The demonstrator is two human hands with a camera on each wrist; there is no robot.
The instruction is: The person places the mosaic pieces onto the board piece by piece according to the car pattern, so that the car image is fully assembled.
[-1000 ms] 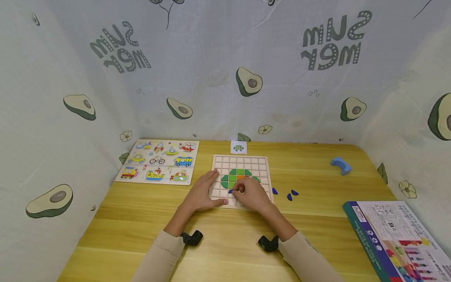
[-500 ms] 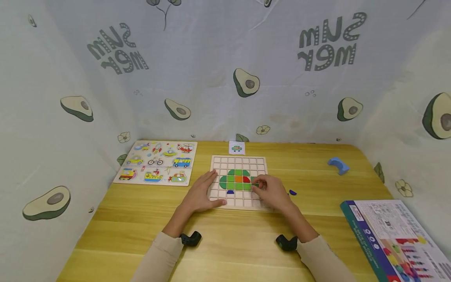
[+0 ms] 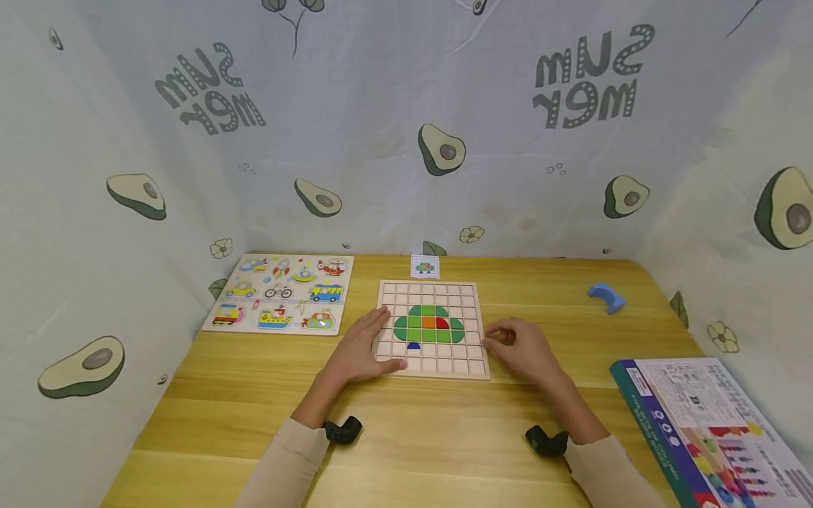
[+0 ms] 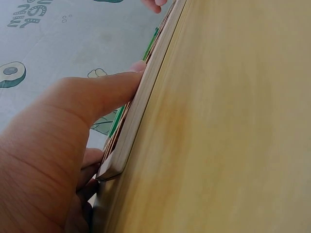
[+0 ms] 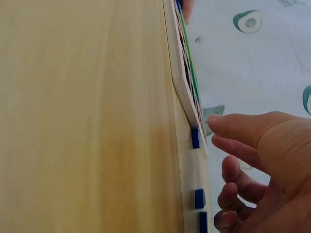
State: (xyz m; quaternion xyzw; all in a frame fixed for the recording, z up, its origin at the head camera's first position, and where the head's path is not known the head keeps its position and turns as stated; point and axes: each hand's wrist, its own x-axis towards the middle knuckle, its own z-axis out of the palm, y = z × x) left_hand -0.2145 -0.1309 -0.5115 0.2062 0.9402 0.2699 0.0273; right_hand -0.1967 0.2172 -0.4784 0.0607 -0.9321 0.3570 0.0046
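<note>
Grid board [image 3: 471, 367] between hands: left [image 3: 359, 351] flat on edge, right [image 3: 524, 351] loose beside.

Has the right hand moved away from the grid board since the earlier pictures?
Yes. The right hand has moved rightward off the grid board to its right edge.

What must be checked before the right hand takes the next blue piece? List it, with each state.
1. Grid board held steady: ok, the left hand rests on its left edge.
2. Right hand free: ok, its fingers are loosely curled and hold nothing.
3. Loose blue pieces near: ok, three lie on the table beside the board, by the fingers but not touched.
4. Bare cells left: ok, the squares beside the placed blue half-round are bare.
5. Pattern card readable: cannot tell, too small.
</note>
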